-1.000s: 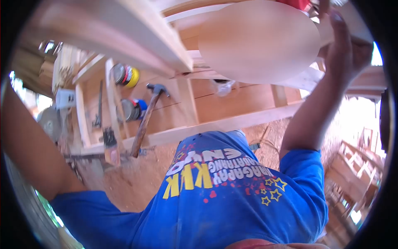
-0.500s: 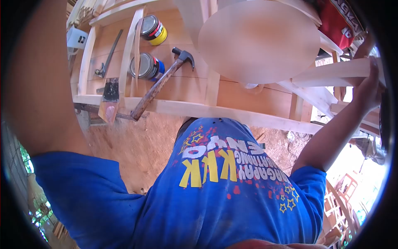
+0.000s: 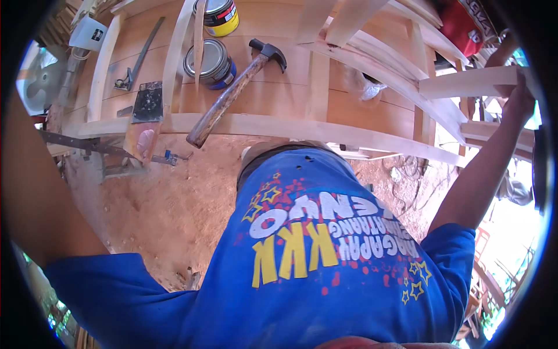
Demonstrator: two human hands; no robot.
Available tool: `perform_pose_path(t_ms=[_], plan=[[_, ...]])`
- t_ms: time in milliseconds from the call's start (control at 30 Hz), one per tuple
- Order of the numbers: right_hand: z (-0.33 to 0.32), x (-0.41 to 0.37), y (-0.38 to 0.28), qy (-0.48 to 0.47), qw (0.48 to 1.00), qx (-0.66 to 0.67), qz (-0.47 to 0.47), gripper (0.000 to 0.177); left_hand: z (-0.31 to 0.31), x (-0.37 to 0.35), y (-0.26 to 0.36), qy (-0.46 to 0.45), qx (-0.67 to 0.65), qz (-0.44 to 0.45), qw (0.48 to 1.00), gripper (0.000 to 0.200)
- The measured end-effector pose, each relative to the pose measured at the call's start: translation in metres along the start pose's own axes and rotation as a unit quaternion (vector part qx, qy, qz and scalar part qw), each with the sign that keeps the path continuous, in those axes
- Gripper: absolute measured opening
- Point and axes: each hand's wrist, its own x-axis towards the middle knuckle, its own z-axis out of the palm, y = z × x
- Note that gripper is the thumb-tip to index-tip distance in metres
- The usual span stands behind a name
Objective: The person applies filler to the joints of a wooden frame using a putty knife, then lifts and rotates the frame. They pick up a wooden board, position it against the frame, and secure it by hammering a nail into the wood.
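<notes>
My right hand (image 3: pixel 519 99) is at the right edge, closed around the end of a pale wooden board (image 3: pixel 471 84) that reaches in over the wooden frame. My left arm (image 3: pixel 43 198) runs up the left side, and its hand is out of view. Before me lies the wooden frame (image 3: pixel 261 125) with a plank panel inside. A claw hammer (image 3: pixel 232 96) rests tilted across its near rail. To its left, a broad putty knife (image 3: pixel 146 110) overhangs the same rail.
Two lidded cans, one with a yellow band (image 3: pixel 223 24) and one with a blue band (image 3: pixel 212 67), stand on the panel. Left of them are a combination square (image 3: pixel 139 58) and a white container (image 3: pixel 87 34). A red garment (image 3: pixel 465 26) and another arm (image 3: pixel 504 49) show upper right.
The view has shifted, so the cans and frame sit higher and more of the ground shows. My left arm is lower in view. My right hand stays on the board.
</notes>
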Motion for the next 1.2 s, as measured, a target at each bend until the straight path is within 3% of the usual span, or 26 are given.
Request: perform_pose_path(t_ms=[33,167,233,267,300,333,367,400,467,533,667,767,833,900,967,1067,1100,1200], plan=[[-0.004,-0.007,-0.001,-0.021,0.999,0.045,0.006,0.052,-0.015,-0.021,-0.008,0.034,-0.012,-0.003,0.999,0.034],[-0.015,-0.095,-0.082,0.149,0.987,0.067,-0.009,0.054,-0.064,-0.121,-0.050,0.176,-0.060,-0.068,0.980,0.033],[-0.019,-0.119,-0.111,0.122,0.984,0.126,-0.011,0.048,-0.072,-0.193,-0.073,0.241,-0.104,-0.166,0.951,0.032],[-0.012,-0.131,-0.116,0.043,0.978,0.205,-0.015,0.043,-0.070,-0.230,-0.081,0.255,-0.129,-0.220,0.933,0.032],[-0.002,-0.166,-0.163,-0.053,0.971,0.234,-0.012,0.035,-0.059,-0.272,-0.095,0.243,-0.182,-0.226,0.925,0.014],[0.015,-0.198,-0.202,-0.181,0.941,0.284,0.010,0.030,-0.054,-0.310,-0.092,0.181,-0.099,-0.307,0.929,0.017],[0.023,-0.250,-0.268,-0.234,0.948,0.204,-0.065,0.027,-0.042,-0.336,-0.083,0.194,-0.152,-0.354,0.902,0.023],[0.039,-0.281,-0.292,-0.360,0.892,0.261,-0.080,0.025,-0.028,-0.362,-0.078,0.245,-0.224,-0.386,0.861,0.018],[0.058,-0.345,-0.366,-0.488,0.811,0.244,-0.212,0.027,-0.017,-0.400,-0.068,0.270,-0.250,-0.485,0.794,0.018],[0.088,-0.393,-0.412,-0.571,0.742,0.281,-0.208,0.031,-0.018,-0.420,-0.067,0.270,-0.276,-0.500,0.775,0.024],[0.175,-0.469,-0.466,-0.559,0.694,0.240,-0.385,0.054,-0.028,-0.451,-0.087,0.240,-0.257,-0.508,0.786,0.041],[0.203,-0.495,-0.503,-0.655,0.644,0.053,-0.392,0.083,-0.036,-0.463,-0.095,0.177,-0.317,-0.606,0.708,0.053],[0.223,-0.510,-0.504,-0.678,0.632,0.063,-0.370,0.081,-0.025,-0.472,-0.091,0.160,-0.332,-0.639,0.676,0.058],[0.226,-0.502,-0.500,-0.666,0.648,0.080,-0.362,0.064,-0.009,-0.478,-0.087,0.166,-0.349,-0.672,0.632,0.061],[0.225,-0.498,-0.502,-0.665,0.652,0.091,-0.353,0.050,0.003,-0.479,-0.092,0.137,-0.384,-0.669,0.621,0.065],[0.217,-0.479,-0.502,-0.650,0.678,0.098,-0.328,0.056,0.006,-0.463,-0.098,0.102,-0.413,-0.667,0.612,0.066],[0.216,-0.474,-0.500,-0.603,0.715,0.135,-0.328,0.045,0.007,-0.456,-0.101,0.089,-0.420,-0.666,0.610,0.065],[0.163,-0.439,-0.488,-0.602,0.731,0.233,-0.223,0.040,0.022,-0.457,-0.124,0.051,-0.447,-0.653,0.608,0.063]])
